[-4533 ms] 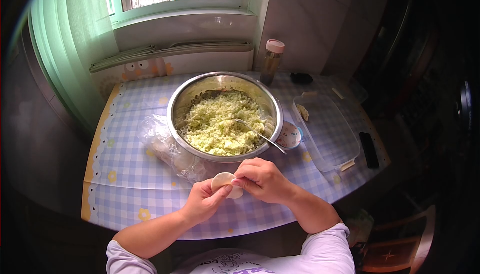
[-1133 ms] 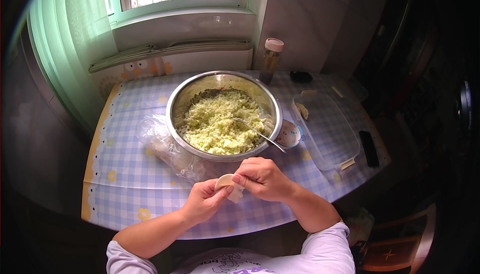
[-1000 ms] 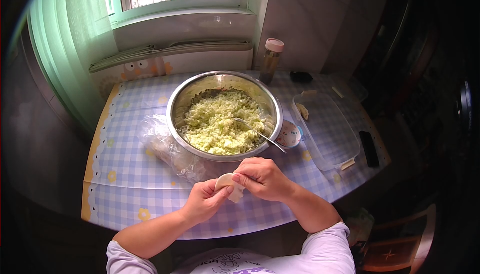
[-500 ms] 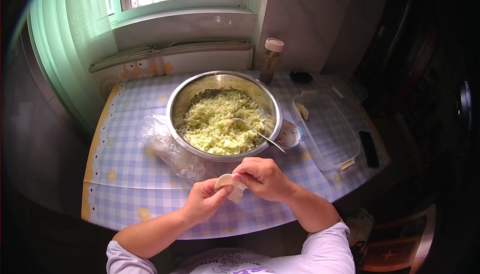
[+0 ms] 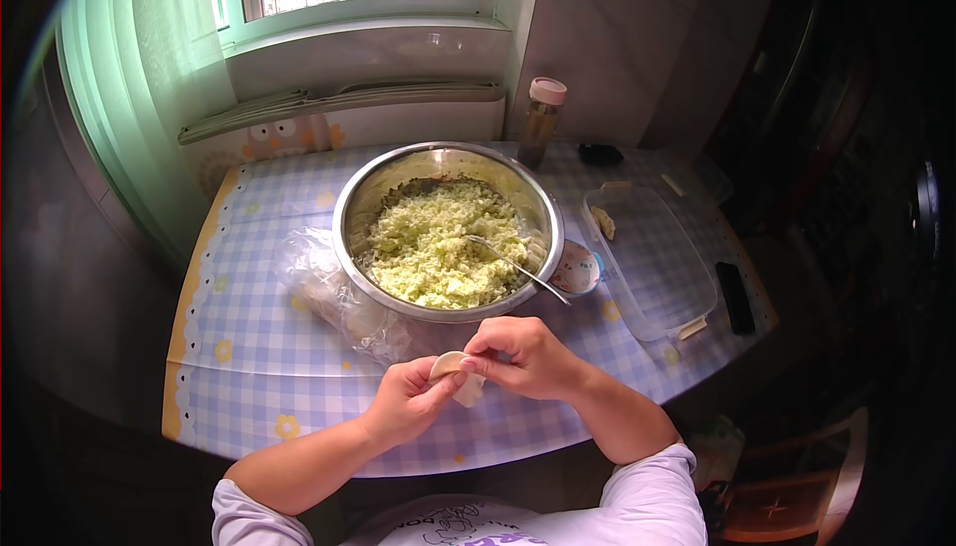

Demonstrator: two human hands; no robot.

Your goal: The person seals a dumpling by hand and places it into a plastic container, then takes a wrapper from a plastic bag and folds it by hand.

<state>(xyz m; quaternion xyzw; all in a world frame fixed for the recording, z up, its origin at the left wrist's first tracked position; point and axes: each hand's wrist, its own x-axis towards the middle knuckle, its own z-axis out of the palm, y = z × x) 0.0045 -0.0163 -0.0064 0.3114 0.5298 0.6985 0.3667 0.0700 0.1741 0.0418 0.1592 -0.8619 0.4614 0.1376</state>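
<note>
A pale, thin dumpling wrapper [image 5: 471,391] is pinched between my two hands near the table's front edge. My left hand [image 5: 406,399] grips its left side between thumb and fingers. From the upper right, my right hand [image 5: 526,355] has its thumb and fingertips closed on the wrapper's edge. Just beyond the hands stands a large steel bowl [image 5: 349,209] of chopped pale-green filling [image 5: 438,237]. A metal spoon [image 5: 543,285] rests in the filling, its handle over the rim. Left of the bowl lies a clear plastic bag [image 5: 344,312] with pale contents I cannot make out.
To the right, a clear plastic container [image 5: 665,297] holds one dumpling [image 5: 602,222]. A small patterned dish [image 5: 578,269] sits against the bowl. Beside the container lies a black phone [image 5: 735,297]. A pink-capped bottle [image 5: 539,128] and a small dark object [image 5: 599,153] stand behind.
My right thumb and fingers have shifted slightly left and down along the wrapper's edge. The wrapper looks more folded between the hands. Bowl, bag and container have stayed put.
</note>
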